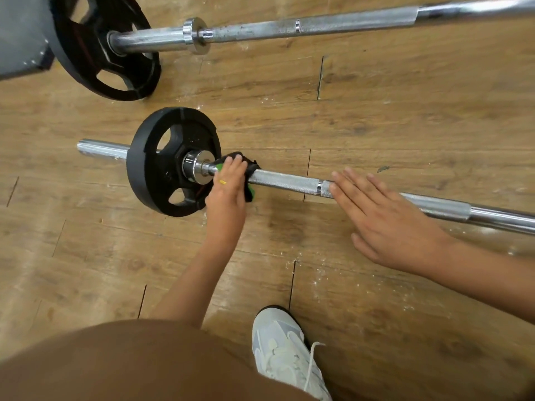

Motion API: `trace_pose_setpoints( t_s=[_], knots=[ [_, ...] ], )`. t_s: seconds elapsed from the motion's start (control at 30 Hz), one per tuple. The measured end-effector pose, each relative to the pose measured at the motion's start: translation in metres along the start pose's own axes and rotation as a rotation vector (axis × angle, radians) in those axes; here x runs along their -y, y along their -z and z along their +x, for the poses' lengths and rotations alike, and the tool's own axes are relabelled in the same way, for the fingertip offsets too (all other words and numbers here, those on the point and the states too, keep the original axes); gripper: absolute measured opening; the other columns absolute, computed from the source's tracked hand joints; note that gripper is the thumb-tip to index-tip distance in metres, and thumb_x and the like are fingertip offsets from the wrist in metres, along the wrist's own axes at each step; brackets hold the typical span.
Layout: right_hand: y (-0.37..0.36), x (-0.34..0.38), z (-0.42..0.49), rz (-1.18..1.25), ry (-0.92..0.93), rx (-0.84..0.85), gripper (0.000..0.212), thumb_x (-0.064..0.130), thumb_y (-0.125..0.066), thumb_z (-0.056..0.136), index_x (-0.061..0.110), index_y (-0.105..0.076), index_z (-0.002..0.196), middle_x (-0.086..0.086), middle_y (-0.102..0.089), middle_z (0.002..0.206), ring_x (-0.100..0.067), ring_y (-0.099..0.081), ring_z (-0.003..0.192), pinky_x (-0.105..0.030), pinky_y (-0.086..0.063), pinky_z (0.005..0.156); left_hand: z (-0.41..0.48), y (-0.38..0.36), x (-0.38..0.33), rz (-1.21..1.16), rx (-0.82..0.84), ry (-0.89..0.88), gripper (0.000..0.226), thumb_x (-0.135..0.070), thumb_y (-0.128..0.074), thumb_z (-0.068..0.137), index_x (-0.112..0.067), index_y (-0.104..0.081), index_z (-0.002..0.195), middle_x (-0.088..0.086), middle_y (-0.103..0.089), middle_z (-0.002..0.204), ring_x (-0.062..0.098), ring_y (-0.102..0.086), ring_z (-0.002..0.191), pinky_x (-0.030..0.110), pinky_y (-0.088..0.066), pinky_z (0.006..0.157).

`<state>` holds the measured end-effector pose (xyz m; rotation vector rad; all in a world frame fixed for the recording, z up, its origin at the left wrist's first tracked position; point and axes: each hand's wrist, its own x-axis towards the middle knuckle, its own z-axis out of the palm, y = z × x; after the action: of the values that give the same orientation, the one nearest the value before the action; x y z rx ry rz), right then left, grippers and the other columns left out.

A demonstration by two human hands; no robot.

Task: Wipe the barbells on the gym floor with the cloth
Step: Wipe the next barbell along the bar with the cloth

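The floor (405, 111) is laid with wood-look planks in a warm mid brown, grained and knotted, with a paler sheen toward the left side. Thin dark seams (320, 78) mark the plank ends. White dusty specks (289, 269) lie scattered along some of the joints. A small dark smudge (382, 169) sits on one plank. In the top left corner a grey block (23, 33) with a dark lower edge rests on the floor.

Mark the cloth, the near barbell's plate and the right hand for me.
cloth (251, 169), head view, black fold at its right edge.
near plate (144, 175), head view, its black outer rim.
right hand (388, 224), head view, back of the hand.
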<state>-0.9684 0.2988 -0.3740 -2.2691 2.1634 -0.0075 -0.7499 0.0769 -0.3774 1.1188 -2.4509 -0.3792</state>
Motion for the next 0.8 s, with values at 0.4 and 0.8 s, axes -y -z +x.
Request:
trace_pose_setpoints(
  t_s=[0.4,0.8],
  knots=[
    [0.006,-0.025,0.019,0.178,-0.035,0.112,0.087,0.049,-0.037,0.086,0.001,-0.021,0.157,-0.017,-0.017,0.165,-0.03,-0.013,0.154,-0.043,-0.012,0.122,0.041,0.001,0.015,0.009,0.122,-0.256,0.037,0.004,-0.052,0.099,-0.006,-0.062,0.134,0.008,-0.059,0.142,0.021,-0.048,0.139,0.039,-0.033,0.12],
    [0.032,-0.066,0.034,0.148,0.18,0.434,0.096,0.047,-0.035,0.093,0.016,0.042,0.141,-0.005,0.042,0.154,-0.015,0.039,0.144,-0.026,0.01,0.123,0.042,-0.005,0.013,-0.042,0.123,-0.226,0.037,-0.01,-0.05,0.104,-0.007,-0.057,0.14,0.005,-0.054,0.147,0.018,-0.036,0.146,0.031,-0.013,0.124]
  ],
)
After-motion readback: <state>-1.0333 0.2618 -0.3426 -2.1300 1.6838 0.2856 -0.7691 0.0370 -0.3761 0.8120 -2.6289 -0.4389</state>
